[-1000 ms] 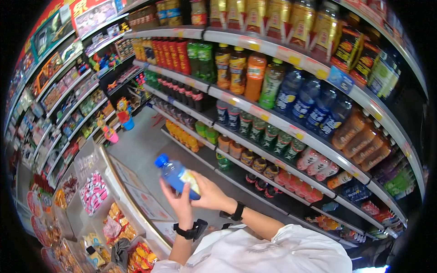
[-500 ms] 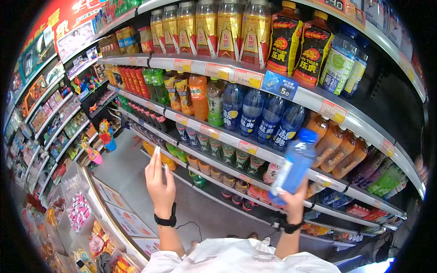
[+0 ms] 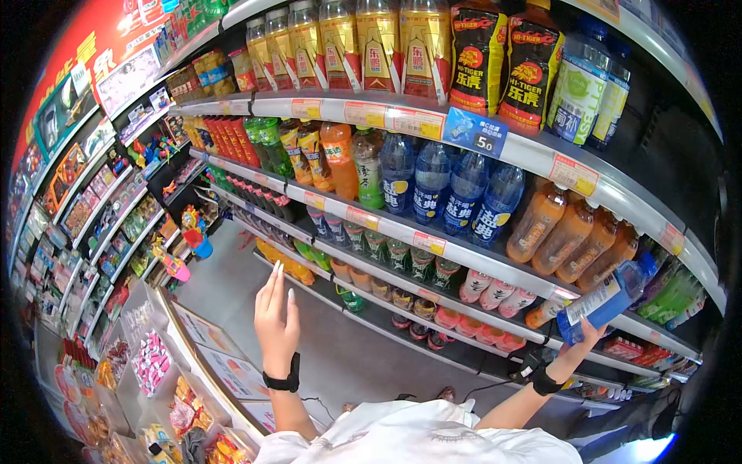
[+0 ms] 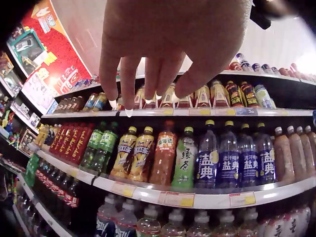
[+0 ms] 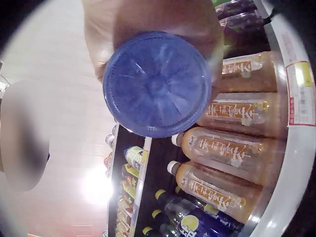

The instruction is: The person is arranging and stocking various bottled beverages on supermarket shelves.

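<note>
A blue bottle [image 3: 607,300] with a blue cap lies tilted in the right hand [image 3: 581,344], in front of the orange drink bottles on the shelf. In the right wrist view the round base of the blue bottle [image 5: 157,84] faces the camera, and the right hand [image 5: 163,19] grips it from behind. The left hand [image 3: 277,321] is raised over the aisle with straight fingers and holds nothing. In the left wrist view the left hand [image 4: 170,44] hangs in front of the upper shelf, its fingers extended.
Shelves of drinks run along the right, with blue bottles [image 3: 430,182] beside orange bottles [image 3: 537,224] on one level. Bins of wrapped sweets [image 3: 152,362] stand at the lower left. Toys hang at the left back. Someone's dark trousers [image 3: 630,421] show at the lower right.
The left hand has let go of the blue bottle and come away from it. The right hand has carried the bottle to the right, and the view has turned toward the shelves.
</note>
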Motion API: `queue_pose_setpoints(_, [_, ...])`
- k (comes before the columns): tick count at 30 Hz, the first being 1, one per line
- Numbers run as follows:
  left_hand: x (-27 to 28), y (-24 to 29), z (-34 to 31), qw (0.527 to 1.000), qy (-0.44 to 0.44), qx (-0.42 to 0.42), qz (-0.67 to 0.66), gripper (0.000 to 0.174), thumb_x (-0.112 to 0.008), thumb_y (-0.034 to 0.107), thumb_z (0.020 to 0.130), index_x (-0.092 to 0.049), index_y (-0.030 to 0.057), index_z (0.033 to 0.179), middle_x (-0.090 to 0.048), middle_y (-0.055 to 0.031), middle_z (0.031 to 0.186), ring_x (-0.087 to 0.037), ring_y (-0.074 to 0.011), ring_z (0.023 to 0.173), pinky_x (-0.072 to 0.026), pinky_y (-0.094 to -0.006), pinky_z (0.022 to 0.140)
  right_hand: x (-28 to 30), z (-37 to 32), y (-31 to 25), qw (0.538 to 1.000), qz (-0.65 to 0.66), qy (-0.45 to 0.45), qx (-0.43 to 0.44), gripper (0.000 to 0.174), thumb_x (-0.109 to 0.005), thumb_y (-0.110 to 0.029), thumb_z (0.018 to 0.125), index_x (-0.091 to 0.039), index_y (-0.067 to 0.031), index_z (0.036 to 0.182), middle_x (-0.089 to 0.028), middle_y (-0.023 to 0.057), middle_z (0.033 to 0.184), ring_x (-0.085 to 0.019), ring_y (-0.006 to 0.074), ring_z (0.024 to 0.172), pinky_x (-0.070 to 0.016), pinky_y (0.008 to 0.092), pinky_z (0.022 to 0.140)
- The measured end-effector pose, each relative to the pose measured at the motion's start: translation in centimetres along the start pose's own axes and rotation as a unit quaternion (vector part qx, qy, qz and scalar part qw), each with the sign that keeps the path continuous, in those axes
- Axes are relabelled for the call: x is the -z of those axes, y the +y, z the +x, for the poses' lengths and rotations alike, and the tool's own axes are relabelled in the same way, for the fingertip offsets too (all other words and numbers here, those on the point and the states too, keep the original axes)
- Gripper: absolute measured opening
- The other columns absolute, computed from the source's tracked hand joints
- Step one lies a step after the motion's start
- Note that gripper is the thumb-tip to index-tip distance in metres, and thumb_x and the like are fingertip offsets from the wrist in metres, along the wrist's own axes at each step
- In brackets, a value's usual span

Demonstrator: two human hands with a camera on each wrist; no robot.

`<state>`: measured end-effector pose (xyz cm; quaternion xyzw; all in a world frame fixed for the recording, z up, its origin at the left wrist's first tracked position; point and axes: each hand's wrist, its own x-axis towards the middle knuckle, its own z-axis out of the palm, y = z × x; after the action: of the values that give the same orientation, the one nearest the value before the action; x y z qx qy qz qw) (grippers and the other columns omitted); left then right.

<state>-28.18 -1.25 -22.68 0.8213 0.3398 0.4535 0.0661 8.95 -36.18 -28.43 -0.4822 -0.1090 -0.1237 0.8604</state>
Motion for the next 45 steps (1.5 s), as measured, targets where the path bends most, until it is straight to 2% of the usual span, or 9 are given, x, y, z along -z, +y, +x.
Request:
queue_pose_setpoints(4, [0.9, -0.9, -1.3, 1.000, 0.004, 0.004, 0.016, 0.046, -0.058, -0.002, 0.083, -0.057, -0.0013, 0.129, -0.056, -0.0161, 0.135, -0.055, -0.0341, 0.117, -0.0426, -0.0394, 0.101, 0.8, -0.1, 0.0, 0.998, 0.026, 0.055, -0.015, 0.080, -0.069, -0.019, 0.067, -0.040, -0.0009, 0.140, -0.054, 0.0129, 0.124, -0.056, 0.0279, 0.113, -0.0452, 0.0392, 0.098])
queue_pose_setpoints(9, [1.7, 0.9, -1.4, 0.998, -0.007, -0.043, -0.044, 0.049, -0.058, -0.005, 0.076, -0.061, -0.0007, 0.125, -0.059, -0.0165, 0.131, -0.056, -0.0342, 0.116, -0.0432, -0.0396, 0.100, 0.8, 0.1, 0.6, 0.995, 0.079, 0.044, -0.031, 0.078, -0.068, -0.018, 0.069, -0.041, -0.0019, 0.140, -0.054, 0.0133, 0.128, -0.055, 0.0290, 0.117, -0.0442, 0.0402, 0.101])
queue_pose_setpoints(12, [1.4, 0.9, -1.7, 0.994, -0.073, -0.041, -0.070, 0.048, -0.059, -0.005, 0.076, -0.061, -0.0012, 0.124, -0.060, -0.0167, 0.130, -0.055, -0.0351, 0.117, -0.0432, -0.0396, 0.100, 0.5, -0.1, 1.0, 0.996, 0.080, 0.026, -0.037, 0.077, -0.068, -0.017, 0.069, -0.042, -0.0020, 0.140, -0.054, 0.0136, 0.128, -0.056, 0.0295, 0.117, -0.0450, 0.0403, 0.101])
queue_pose_setpoints(16, [0.9, 1.8, -2.3, 0.997, -0.029, 0.006, -0.073, 0.045, -0.059, -0.003, 0.078, -0.062, -0.0015, 0.122, -0.061, -0.0158, 0.130, -0.056, -0.0357, 0.116, -0.0438, -0.0404, 0.100, 0.3, 0.0, 1.5, 0.996, 0.074, 0.009, -0.046, 0.078, -0.068, -0.017, 0.067, -0.042, -0.0025, 0.139, -0.055, 0.0129, 0.124, -0.057, 0.0281, 0.113, -0.0467, 0.0394, 0.099])
queue_pose_setpoints(19, [1.4, 2.2, -2.0, 0.992, -0.079, -0.061, -0.071, 0.043, -0.060, 0.002, 0.080, -0.062, 0.0004, 0.123, -0.061, -0.0148, 0.129, -0.057, -0.0351, 0.117, -0.0438, -0.0408, 0.101, -0.4, -0.5, 1.1, 0.997, 0.061, 0.009, -0.053, 0.079, -0.068, -0.018, 0.067, -0.041, -0.0017, 0.140, -0.055, 0.0123, 0.122, -0.058, 0.0273, 0.110, -0.0477, 0.0383, 0.097])
queue_pose_setpoints(23, [0.0, 1.8, -3.1, 0.963, -0.230, -0.064, -0.125, 0.042, -0.061, 0.007, 0.082, -0.062, 0.0039, 0.124, -0.062, -0.0119, 0.128, -0.057, -0.0330, 0.118, -0.0440, -0.0402, 0.100, -0.4, -0.7, 1.6, 0.998, 0.048, -0.007, -0.032, 0.072, -0.063, -0.022, 0.072, -0.043, -0.0025, 0.138, -0.056, 0.0130, 0.123, -0.059, 0.0276, 0.109, -0.0493, 0.0379, 0.093])
queue_pose_setpoints(34, [-1.7, 2.6, -3.4, 0.953, -0.253, -0.049, -0.161, 0.040, -0.060, 0.006, 0.083, -0.063, 0.0046, 0.123, -0.064, -0.0111, 0.125, -0.060, -0.0292, 0.113, -0.0454, -0.0384, 0.096, 0.7, -0.8, 0.8, 0.998, 0.040, -0.010, -0.042, 0.079, -0.067, -0.019, 0.066, -0.042, -0.0010, 0.138, -0.056, 0.0127, 0.122, -0.058, 0.0271, 0.108, -0.0472, 0.0374, 0.095])
queue_pose_setpoints(37, [-2.1, 2.9, -3.5, 0.950, -0.261, -0.050, -0.166, 0.038, -0.060, 0.008, 0.084, -0.063, 0.0044, 0.122, -0.065, -0.0111, 0.124, -0.061, -0.0287, 0.112, -0.0453, -0.0379, 0.096, 1.6, -0.5, 1.1, 0.999, 0.039, -0.021, -0.028, 0.066, -0.061, -0.021, 0.074, -0.045, -0.0023, 0.135, -0.057, 0.0132, 0.121, -0.059, 0.0268, 0.109, -0.0487, 0.0372, 0.093])
queue_pose_setpoints(45, [-2.2, 3.0, -3.8, 0.950, -0.262, -0.049, -0.164, 0.036, -0.061, 0.010, 0.086, -0.064, 0.0048, 0.122, -0.065, -0.0110, 0.124, -0.061, -0.0281, 0.110, -0.0455, -0.0370, 0.096, 1.6, -0.2, 1.7, 0.998, 0.057, -0.013, -0.039, 0.063, -0.060, -0.019, 0.075, -0.046, -0.0022, 0.134, -0.057, 0.0127, 0.120, -0.060, 0.0269, 0.108, -0.0487, 0.0378, 0.093])
